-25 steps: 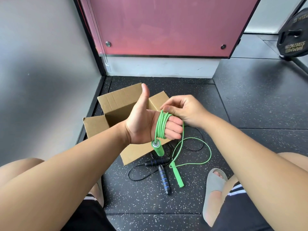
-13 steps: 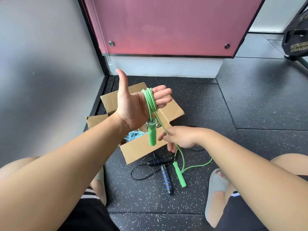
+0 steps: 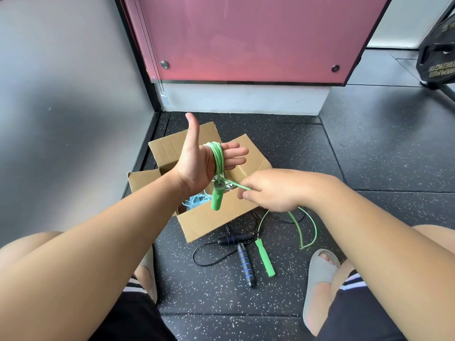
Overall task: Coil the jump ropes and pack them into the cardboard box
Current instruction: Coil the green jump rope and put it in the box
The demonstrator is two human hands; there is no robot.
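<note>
Green jump rope: coils looped round the straight fingers of the left hand, one handle dangling. Right hand pinches its loose strand above the cardboard box.

The green jump rope lies half-coiled round the left hand above the open cardboard box.

3 jump ropes, possibly a 4th inside; 1 cardboard box
</note>
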